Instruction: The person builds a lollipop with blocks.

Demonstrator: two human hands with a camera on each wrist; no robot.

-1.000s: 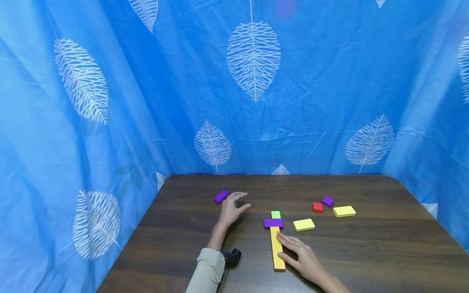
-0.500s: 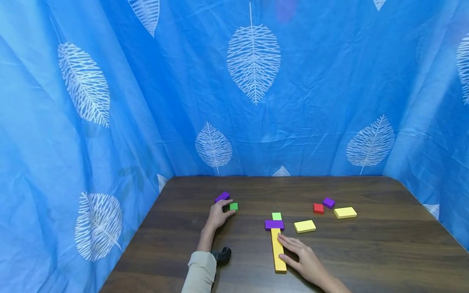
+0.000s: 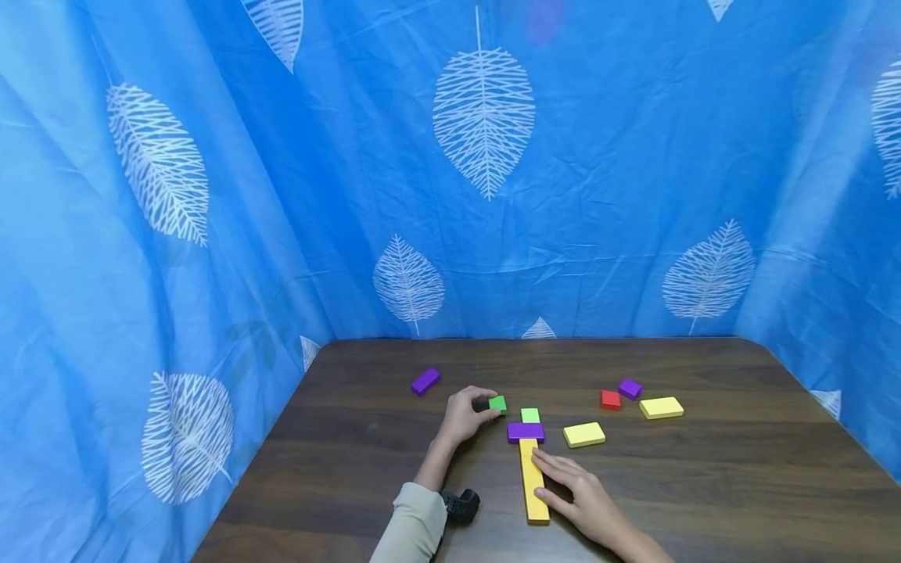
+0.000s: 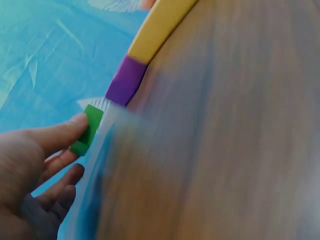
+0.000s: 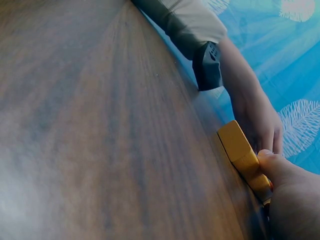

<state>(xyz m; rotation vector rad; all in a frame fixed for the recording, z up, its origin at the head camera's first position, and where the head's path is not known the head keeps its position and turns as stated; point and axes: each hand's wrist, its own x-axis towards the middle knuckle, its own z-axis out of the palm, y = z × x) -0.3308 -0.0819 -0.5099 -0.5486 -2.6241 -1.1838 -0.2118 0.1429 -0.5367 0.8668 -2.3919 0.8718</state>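
Between thumb and fingers my left hand [image 3: 464, 416] pinches a small green block [image 3: 497, 404], left of a line of blocks. That line has a light green block [image 3: 530, 415] at the far end, a purple block [image 3: 525, 432] lying crosswise, then orange-yellow blocks [image 3: 533, 500] running end to end toward me. My right hand [image 3: 584, 500] rests along the right side of the orange-yellow blocks, fingers loosely extended, index fingertip and thumb touching them. In the left wrist view the pinched green block [image 4: 89, 131] shows close, with the other left fingers loosely bent below it.
Two pale yellow blocks, one nearer [image 3: 584, 435] and one farther [image 3: 662, 407], lie to the right with a red block [image 3: 610, 399] and a purple one [image 3: 629, 388]. Another purple block [image 3: 425, 381] lies far left. A blue leaf-print curtain [image 3: 486, 258] hangs behind the table [image 3: 739, 485].
My left hand took hold of the green block at the left and carried it rightward, close to the line of blocks. My right hand stays in place on the orange-yellow blocks.
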